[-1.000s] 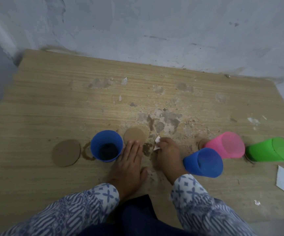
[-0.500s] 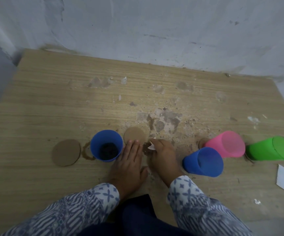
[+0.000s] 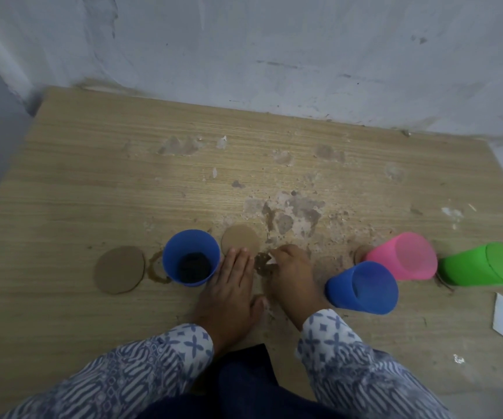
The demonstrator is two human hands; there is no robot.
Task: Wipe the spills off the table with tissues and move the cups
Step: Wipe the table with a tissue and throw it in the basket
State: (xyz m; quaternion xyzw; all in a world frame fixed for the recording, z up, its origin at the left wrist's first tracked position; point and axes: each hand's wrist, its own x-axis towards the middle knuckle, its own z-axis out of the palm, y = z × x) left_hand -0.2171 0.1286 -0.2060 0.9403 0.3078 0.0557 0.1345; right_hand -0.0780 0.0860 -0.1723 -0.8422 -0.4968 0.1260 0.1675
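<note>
Head view: left hand point(image 3: 229, 290) flat on woodgrain table point(image 3: 93, 176), right hand point(image 3: 292, 273) pinching crumpled tissue point(image 3: 272, 260).

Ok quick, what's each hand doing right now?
Left hand: open, flat on the table, holding nothing.
Right hand: closed, pinching a white tissue scrap over the spill.

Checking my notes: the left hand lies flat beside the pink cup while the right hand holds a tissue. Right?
No. The head view shows the left hand lying flat beside the upright blue cup instead, while the right hand holds a tissue.
</note>
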